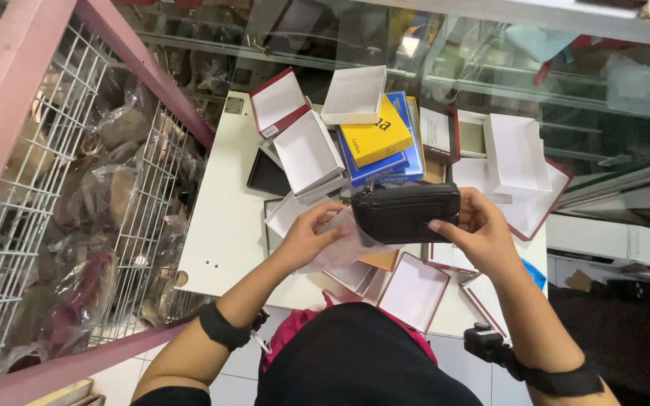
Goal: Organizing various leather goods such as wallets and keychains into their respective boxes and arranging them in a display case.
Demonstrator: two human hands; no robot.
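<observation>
1. Black zip pouch, a small leather-look case, is held up above the tabletop, between both hands, in the middle of the view.
2. Right hand grasps the pouch at its right end, the grip closed on it with fingers wrapped over the front and back edges.
3. Left hand holds a thin clear plastic sleeve just below and touching the pouch's left lower corner; its grip is pinched on the plastic.
4. Both wrists wear black bands; a small black device sits on the right forearm.
5. On the white tabletop beyond the hands lie many open white box trays with dark red rims, and a yellow box stacked on a blue box.
6. More red-rimmed lids lie below the hands near the tabletop's near edge.
7. A white wire rack packed with plastic-wrapped goods stands at the left, inside a pink frame.
</observation>
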